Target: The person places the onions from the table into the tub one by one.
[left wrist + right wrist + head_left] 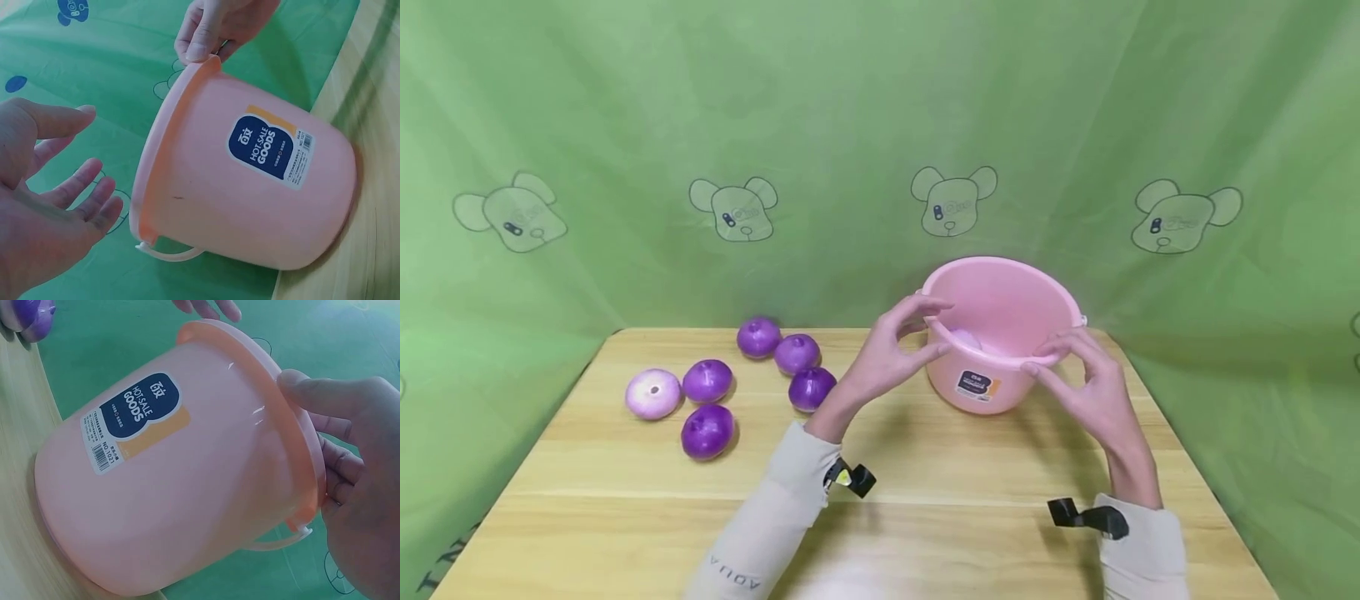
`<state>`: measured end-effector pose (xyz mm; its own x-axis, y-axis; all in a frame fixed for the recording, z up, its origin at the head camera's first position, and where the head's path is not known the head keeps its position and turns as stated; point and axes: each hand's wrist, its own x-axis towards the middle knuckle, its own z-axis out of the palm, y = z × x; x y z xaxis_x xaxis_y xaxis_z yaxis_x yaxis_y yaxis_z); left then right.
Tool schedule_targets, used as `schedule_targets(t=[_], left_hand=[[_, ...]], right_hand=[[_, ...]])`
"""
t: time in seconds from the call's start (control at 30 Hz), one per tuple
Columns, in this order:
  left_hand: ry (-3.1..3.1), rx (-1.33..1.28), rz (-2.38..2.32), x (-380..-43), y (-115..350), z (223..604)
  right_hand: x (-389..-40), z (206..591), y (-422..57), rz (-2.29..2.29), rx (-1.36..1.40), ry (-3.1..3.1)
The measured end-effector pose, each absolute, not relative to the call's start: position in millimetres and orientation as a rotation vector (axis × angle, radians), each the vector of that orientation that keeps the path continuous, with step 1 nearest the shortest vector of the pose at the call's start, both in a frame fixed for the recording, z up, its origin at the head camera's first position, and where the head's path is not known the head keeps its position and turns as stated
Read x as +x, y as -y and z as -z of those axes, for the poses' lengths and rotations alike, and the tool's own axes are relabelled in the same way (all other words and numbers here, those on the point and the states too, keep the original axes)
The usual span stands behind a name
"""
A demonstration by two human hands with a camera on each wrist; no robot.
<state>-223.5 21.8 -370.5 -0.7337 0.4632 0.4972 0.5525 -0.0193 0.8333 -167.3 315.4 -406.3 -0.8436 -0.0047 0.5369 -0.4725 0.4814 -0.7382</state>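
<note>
A pink bucket (981, 379) with a printed label stands upright toward the back right of the table. My right hand (1093, 392) pinches its rim, the thumb outside and the fingers over the inner side. At the rim's left side is my left hand (887, 350); in the left wrist view its fingers are spread apart, with a gap between them and the bucket (250, 187). Inside the bucket lies a pale rounded thing (966, 338), partly hidden by the front wall. The right wrist view shows the right thumb (300, 384) on the rim.
Several purple onions (707, 432) lie on the left half of the wooden table (587, 508), one of them paler (653, 394) with its root end up. A green curtain (842, 100) with bear-head drawings hangs behind the table and at its sides.
</note>
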Motion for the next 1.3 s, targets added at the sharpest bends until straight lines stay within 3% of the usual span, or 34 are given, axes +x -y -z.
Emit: schedule_targets(t=[0.7, 1.3], left_hand=[[2.295, -1.07, 1.532, -189.0, 23.7, 381.2], [2.191, -0.914, 1.663, -189.3, 58.7, 392.8]], right_hand=[[-159.8, 410.3, -314.2, -1.327, 0.354, 2.297], [-164.0, 401.6, -312.9, -1.302, 0.413, 2.271]])
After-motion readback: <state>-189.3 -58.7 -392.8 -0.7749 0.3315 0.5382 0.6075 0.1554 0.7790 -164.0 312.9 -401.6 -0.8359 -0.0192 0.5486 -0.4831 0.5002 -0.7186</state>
